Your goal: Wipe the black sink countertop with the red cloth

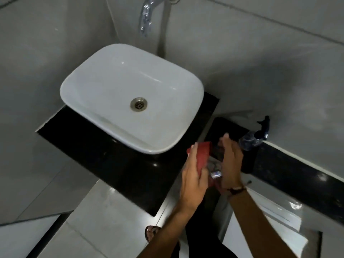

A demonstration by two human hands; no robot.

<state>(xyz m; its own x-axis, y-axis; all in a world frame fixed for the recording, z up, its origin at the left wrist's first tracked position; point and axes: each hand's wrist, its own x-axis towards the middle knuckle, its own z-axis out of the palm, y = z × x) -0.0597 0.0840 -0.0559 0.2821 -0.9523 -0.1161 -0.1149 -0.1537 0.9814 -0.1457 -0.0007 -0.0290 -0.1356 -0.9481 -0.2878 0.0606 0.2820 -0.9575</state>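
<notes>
The black countertop (104, 157) carries a white basin (130, 94). At its right front corner both my hands hold the red cloth (202, 155) in the air, just past the counter's edge. My left hand (193, 181) grips the cloth's upper part with thumb and fingers. My right hand (231, 161) is against the cloth's other side, fingers pointing up; the lower end of the cloth hangs below it near my wrist. A small shiny metal piece (216, 174) shows between my hands.
A chrome tap (147, 15) juts from the grey tiled wall above the basin. A clear bottle with a dark pump (255, 138) stands on a black ledge (290, 170) to the right. White floor tiles and a sandalled foot (151, 232) lie below.
</notes>
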